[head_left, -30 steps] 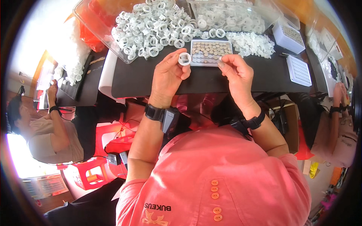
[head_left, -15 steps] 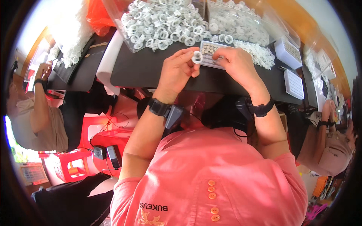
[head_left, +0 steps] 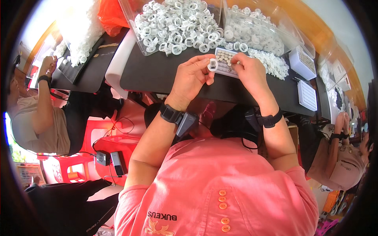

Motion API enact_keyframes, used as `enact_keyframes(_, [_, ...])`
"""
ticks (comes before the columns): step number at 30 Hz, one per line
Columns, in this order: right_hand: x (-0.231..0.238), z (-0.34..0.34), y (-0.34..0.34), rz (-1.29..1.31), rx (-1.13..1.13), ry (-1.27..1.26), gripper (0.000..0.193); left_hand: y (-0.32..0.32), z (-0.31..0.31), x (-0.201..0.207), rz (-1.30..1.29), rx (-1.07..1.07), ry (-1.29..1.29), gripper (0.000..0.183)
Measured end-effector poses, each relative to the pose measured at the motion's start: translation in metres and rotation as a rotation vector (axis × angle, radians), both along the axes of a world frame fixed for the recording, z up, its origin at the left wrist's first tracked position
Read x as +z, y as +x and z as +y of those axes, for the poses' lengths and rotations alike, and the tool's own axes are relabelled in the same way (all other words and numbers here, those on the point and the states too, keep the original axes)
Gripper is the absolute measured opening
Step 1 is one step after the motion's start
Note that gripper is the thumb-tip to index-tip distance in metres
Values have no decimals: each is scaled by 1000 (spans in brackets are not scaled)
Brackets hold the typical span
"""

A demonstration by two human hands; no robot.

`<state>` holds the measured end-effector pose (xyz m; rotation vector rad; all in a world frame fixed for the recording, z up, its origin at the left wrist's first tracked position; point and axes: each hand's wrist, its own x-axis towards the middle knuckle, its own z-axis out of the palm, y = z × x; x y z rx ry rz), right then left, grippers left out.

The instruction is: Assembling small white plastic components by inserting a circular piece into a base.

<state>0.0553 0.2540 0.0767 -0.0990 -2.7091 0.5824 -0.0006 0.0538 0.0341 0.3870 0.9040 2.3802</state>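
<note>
Ring (head_left: 212,65), white plastic with a dark patch in the middle, is pinched between the thumb and fingertips of my left hand (head_left: 189,77). Just right of those fingertips there's a shallow white tray (head_left: 226,72) with small tan discs (head_left: 223,57) in it, and my right hand (head_left: 250,72) is over its right side, thumb and index drawn close together. Can't tell if they've got a disc, tbh, too small to make out. So the step I'm on, best guess, is picking at the discs with the ring held ready. Getting one out calls for a light fingertip pinch, left hand steady. Beyond my left fingers is a clear tub (head_left: 134,27) heaped with similar rings (head_left: 177,23); beyond the right ones, a pile of little translucent pieces (head_left: 273,65). Further right, a white box (head_left: 305,71) and a compartment tray (head_left: 307,95), all on the black table (head_left: 157,76).
</note>
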Motion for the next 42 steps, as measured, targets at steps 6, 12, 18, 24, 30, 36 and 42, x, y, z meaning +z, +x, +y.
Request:
enact_keyframes(6, [4,-1,-4,-56,117,116,12,-2,0,-1,-16,34,-6,30])
enact_keyframes(12, [4,-2,-7,-75,158,101,13,4,6,-2,-19,130,-37,23])
enact_keyframes(18, [-2,5,-1,-83,200,121,9,6,11,-5,-43,95,24,23])
enact_keyframes(24, [-4,1,-1,-22,219,135,9,3,5,-4,-66,72,62,22])
enact_keyframes(30, [-4,4,-10,-132,214,67,8,2,3,-4,-65,94,49,20])
enact_keyframes(36, [-21,28,-4,-50,169,186,7,15,15,3,-8,83,17,23])
enact_keyframes(42, [-10,0,-4,-86,89,319,13,9,5,3,57,197,-159,23])
